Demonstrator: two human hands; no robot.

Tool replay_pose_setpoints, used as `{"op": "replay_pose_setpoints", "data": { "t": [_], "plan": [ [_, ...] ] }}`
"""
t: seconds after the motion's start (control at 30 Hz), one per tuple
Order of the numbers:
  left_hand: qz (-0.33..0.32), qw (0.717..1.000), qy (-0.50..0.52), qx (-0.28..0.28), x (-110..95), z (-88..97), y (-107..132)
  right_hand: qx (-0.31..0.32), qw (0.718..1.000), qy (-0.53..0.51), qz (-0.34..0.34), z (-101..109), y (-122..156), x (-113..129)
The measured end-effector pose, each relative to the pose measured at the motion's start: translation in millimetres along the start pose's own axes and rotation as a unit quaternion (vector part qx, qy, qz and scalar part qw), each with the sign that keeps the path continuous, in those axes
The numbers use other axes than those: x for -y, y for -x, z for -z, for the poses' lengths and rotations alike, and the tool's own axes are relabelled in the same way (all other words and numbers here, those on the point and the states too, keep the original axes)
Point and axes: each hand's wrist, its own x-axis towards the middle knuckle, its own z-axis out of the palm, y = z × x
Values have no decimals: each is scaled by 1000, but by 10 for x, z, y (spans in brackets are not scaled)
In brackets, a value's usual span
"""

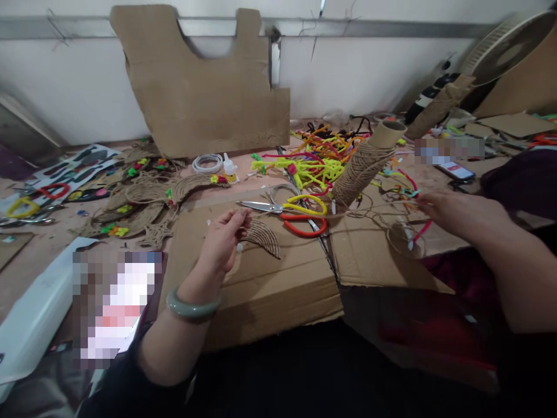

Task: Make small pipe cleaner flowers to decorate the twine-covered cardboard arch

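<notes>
Far to the left of the yellow-and-red scissors (279, 209) we see a pale plastic case (41, 325), cut off by the picture's edge, and beside it a phone (119, 307) whose display is blurred out. Left of the scissors and farther back lies a heap of coiled twine pieces (150, 191) with bright little flowers; they overlap so much that we cannot count them.

Just left of the scissors is our left hand (224, 238), a bangle (194, 303) at its wrist, the fingers pinched on a strand of twine (369, 206). A curved twine piece (264, 237) shows beyond this hand, just below the scissor blade; the hand hides its left end, so we cannot tell whether the fingers also touch it. The scissors lie over a cardboard block (278, 296), and the strand runs past their handles to the right.

Behind the scissors are tangled fuzzy stems (326, 165), and to their right leans a twine-wound tube (363, 165), its foot hard to make out. Well right of the scissors, our right hand (439, 212) grasps the strand's other stretch between its fingers, the tips blurred. Farther right and behind, a fan (507, 49) is cut off.
</notes>
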Motion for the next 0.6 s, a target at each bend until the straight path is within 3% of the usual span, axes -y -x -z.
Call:
{"op": "replay_pose_setpoints", "data": {
  "t": [0.03, 0.13, 0.23, 0.33, 0.4, 0.47, 0.6],
  "plan": [
    [11, 1000, -15, 11, -2, -15, 16, 55, 997, 20, 44, 38, 43, 151],
    [38, 995, -53, 73, 10, -49, 70, 49, 979, -89, 178, 155, 239, 810],
    [30, 987, -83, 131, 32, -52, 116, 77, 909, -284, 296, 194, 453, 1559],
    [22, 983, -91, 161, 25, -46, 142, 123, 847, -351, 380, 158, 581, 2097],
    [23, 988, -65, 136, 0, -52, 143, 163, 828, -370, 388, 145, 601, 2241],
    [23, 996, -24, 86, -31, -60, 129, 177, 833, -367, 374, 174, 579, 2200],
    [-1, 1000, 14, 18, -64, -39, 64, 127, 876, -321, 338, 316, 474, 1737]
  ]
}}
